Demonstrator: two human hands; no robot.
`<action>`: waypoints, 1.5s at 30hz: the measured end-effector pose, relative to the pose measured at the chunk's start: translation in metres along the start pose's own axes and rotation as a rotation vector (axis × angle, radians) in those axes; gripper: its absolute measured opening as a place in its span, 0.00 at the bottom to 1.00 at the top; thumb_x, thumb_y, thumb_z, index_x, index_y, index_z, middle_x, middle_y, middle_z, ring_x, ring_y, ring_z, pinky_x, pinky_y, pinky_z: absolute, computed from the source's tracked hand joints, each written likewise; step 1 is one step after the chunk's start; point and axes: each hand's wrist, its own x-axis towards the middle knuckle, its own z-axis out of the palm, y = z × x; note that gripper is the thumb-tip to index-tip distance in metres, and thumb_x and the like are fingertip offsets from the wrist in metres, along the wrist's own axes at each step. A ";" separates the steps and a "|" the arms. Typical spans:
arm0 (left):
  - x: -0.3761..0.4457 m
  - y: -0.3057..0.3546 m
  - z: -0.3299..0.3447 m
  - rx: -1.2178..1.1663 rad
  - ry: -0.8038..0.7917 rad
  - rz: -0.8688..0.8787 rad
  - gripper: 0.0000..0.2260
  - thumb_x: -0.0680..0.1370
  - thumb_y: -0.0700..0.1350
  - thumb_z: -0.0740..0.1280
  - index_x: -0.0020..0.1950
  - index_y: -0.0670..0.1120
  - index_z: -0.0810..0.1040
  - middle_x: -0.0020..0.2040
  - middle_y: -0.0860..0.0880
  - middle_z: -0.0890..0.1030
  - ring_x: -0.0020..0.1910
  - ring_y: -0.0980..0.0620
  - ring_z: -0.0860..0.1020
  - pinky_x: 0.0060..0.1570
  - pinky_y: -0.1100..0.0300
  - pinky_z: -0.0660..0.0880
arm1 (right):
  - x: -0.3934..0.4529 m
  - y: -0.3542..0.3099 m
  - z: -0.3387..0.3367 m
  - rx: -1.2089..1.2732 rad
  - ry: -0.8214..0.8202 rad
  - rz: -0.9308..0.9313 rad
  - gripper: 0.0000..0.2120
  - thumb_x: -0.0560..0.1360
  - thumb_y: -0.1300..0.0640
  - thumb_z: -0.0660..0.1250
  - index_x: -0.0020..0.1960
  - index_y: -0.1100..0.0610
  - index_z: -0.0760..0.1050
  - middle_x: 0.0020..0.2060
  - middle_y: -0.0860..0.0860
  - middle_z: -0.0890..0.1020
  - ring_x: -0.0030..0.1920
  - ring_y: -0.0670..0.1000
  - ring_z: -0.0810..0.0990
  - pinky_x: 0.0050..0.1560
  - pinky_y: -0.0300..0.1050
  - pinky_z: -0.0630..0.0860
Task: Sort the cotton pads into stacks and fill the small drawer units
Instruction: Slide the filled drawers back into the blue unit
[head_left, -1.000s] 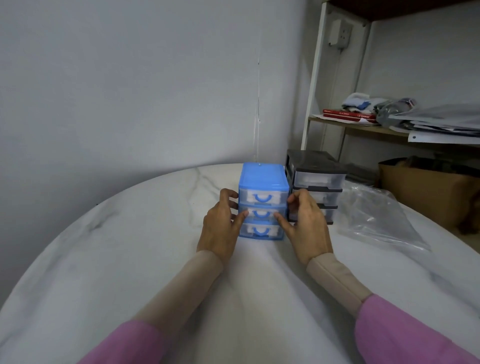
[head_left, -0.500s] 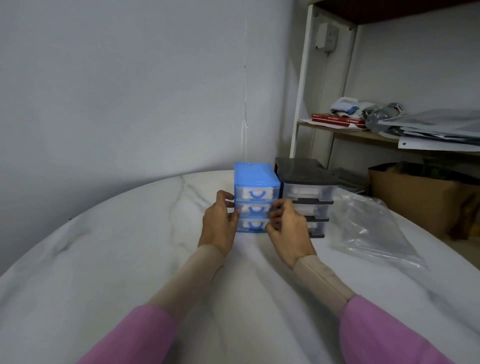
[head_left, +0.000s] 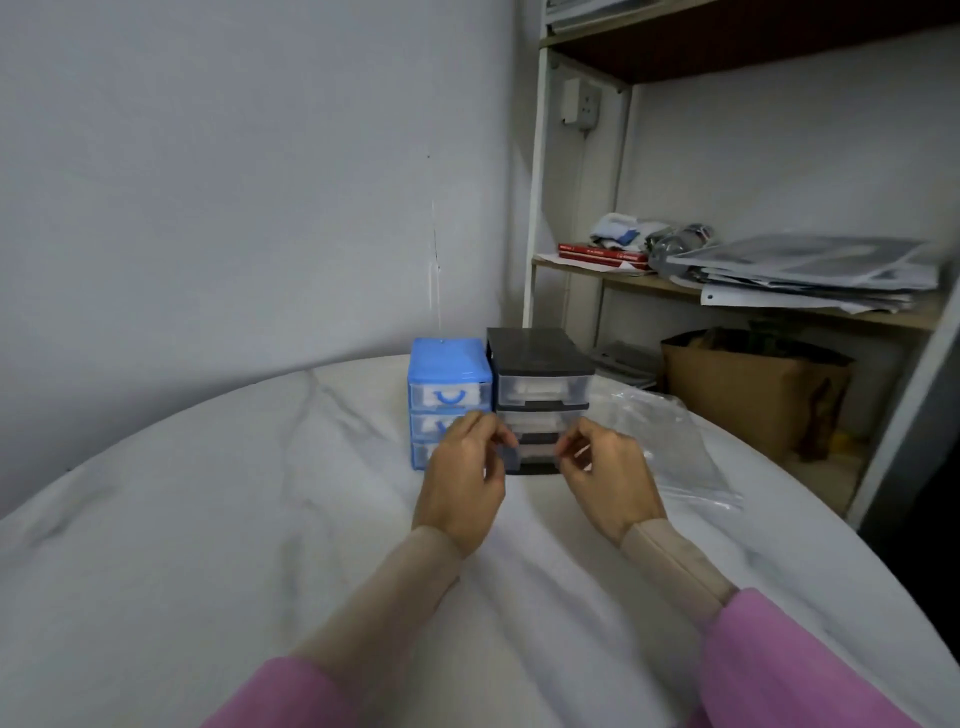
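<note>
Two small three-drawer units stand side by side at the far edge of the white marble table (head_left: 218, 519). The blue drawer unit (head_left: 448, 371) is on the left, and white cotton pads show through its clear top drawer. To its right is the black drawer unit (head_left: 540, 374), also with white pads behind its clear fronts. My left hand (head_left: 465, 480) and my right hand (head_left: 610, 480) are at the black unit's lowest drawer, one on each side. Their curled fingers touch its front corners. My left hand hides the blue unit's lower drawers.
An empty clear plastic bag (head_left: 670, 447) lies on the table right of the black unit. Beyond the table stands a white-framed shelf (head_left: 535, 208) with books and stacked papers (head_left: 810, 270). Below it is a brown cardboard box (head_left: 748, 384). A grey wall runs behind the units.
Both hands left the blue unit and moved right to the black unit's bottom drawer. The blue unit now stands against the black one. The view has shifted.
</note>
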 end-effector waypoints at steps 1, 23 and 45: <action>0.000 0.007 0.008 -0.016 -0.050 -0.007 0.13 0.70 0.29 0.60 0.44 0.45 0.75 0.43 0.51 0.76 0.43 0.54 0.73 0.45 0.67 0.69 | -0.001 0.005 -0.009 -0.031 0.004 0.022 0.03 0.75 0.60 0.66 0.46 0.54 0.74 0.45 0.51 0.79 0.45 0.48 0.75 0.46 0.39 0.72; 0.022 0.053 0.110 -0.706 -0.238 -0.903 0.13 0.75 0.40 0.68 0.57 0.43 0.69 0.45 0.42 0.77 0.37 0.51 0.71 0.42 0.61 0.72 | 0.008 0.101 -0.079 0.440 -0.028 0.847 0.33 0.69 0.66 0.71 0.70 0.61 0.60 0.63 0.60 0.70 0.59 0.59 0.72 0.48 0.45 0.73; 0.008 0.135 0.051 -0.899 -0.422 -0.484 0.12 0.76 0.38 0.66 0.58 0.45 0.70 0.48 0.45 0.81 0.33 0.53 0.79 0.33 0.63 0.75 | -0.061 0.060 -0.159 0.910 0.015 0.451 0.09 0.75 0.64 0.65 0.53 0.54 0.73 0.41 0.51 0.82 0.37 0.49 0.77 0.36 0.40 0.74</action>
